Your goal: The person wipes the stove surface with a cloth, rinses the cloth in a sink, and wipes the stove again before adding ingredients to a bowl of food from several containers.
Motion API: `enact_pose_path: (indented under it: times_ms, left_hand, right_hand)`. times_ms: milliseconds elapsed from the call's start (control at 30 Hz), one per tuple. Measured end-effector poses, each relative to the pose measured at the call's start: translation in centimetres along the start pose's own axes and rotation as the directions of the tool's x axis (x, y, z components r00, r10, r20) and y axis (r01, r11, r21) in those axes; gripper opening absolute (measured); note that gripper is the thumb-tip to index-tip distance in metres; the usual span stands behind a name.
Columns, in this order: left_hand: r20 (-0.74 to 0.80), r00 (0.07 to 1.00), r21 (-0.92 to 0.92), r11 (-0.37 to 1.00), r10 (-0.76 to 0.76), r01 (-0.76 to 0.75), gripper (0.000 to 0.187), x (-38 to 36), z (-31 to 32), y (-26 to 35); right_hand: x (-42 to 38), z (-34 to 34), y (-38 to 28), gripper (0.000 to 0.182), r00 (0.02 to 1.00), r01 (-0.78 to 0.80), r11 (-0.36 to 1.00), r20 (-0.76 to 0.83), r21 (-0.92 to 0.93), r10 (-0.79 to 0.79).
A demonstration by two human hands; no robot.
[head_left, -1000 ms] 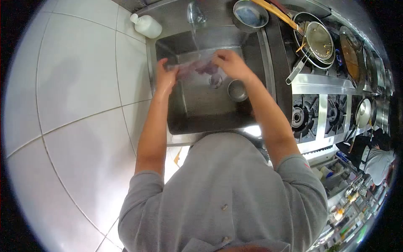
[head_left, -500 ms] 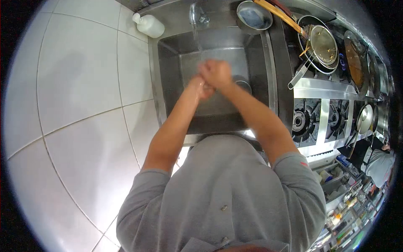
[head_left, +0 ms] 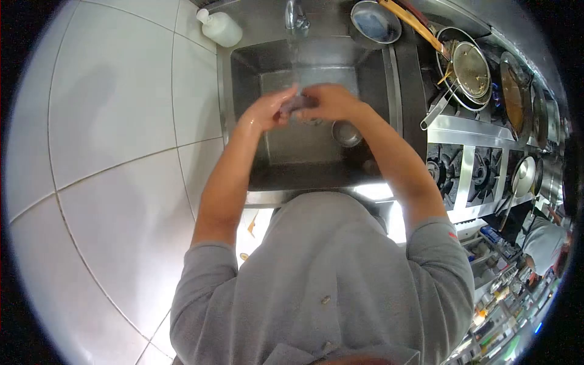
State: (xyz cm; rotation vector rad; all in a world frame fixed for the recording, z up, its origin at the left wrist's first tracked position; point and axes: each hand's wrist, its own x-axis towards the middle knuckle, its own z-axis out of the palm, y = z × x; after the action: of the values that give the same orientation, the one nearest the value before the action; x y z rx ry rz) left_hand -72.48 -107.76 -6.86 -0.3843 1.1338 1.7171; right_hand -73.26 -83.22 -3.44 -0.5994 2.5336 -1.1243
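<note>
Both hands are over the steel sink (head_left: 316,152), below the faucet (head_left: 295,17). My left hand (head_left: 267,111), wet and shiny, has its fingers curled toward the middle. Facing it, my right hand (head_left: 333,102) is bent with its fingers curved inward. Between them is a small dark, greyish thing (head_left: 298,104), blurred and partly covered by the fingers; I cannot make out what it is. A thin stream of water seems to fall behind the hands. The round drain (head_left: 347,134) shows to the right, below my right hand.
A white pump bottle (head_left: 222,29) stands at the sink's back left corner, a metal bowl (head_left: 376,23) at its back right. Strainers (head_left: 471,70) and pans rest on the stove (head_left: 465,182) at the right. Another person (head_left: 544,243) is at the far right.
My hands, clasped together before, have moved apart sideways, the left one to the left and the right one to the right. The dark thing between them now shows, and more of the drain is visible.
</note>
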Motion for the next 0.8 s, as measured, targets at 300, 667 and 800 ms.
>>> enact_pose_path:
  times_ms: [300,667,800]
  left_hand:
    - [0.156,0.753,0.91,0.204,0.639,-0.361,0.061,-0.1,0.3,0.3]
    - [-0.021,0.686,-0.376,0.63,0.727,-0.679,0.035,6.6,3.3,-5.6]
    - [0.673,0.622,-0.555,0.829,0.401,0.066,0.033,7.2,0.2,-5.5]
  right_hand:
    - [-0.5,-5.3,-0.7,0.028,0.984,0.176,0.704,-0.142,0.688,-0.107]
    - [-0.8,4.4,-7.8,0.034,0.742,0.475,0.852,-0.421,-0.219,-0.522]
    - [1.7,3.6,-2.6,0.046,0.812,-0.166,0.985,-0.562,0.042,0.16]
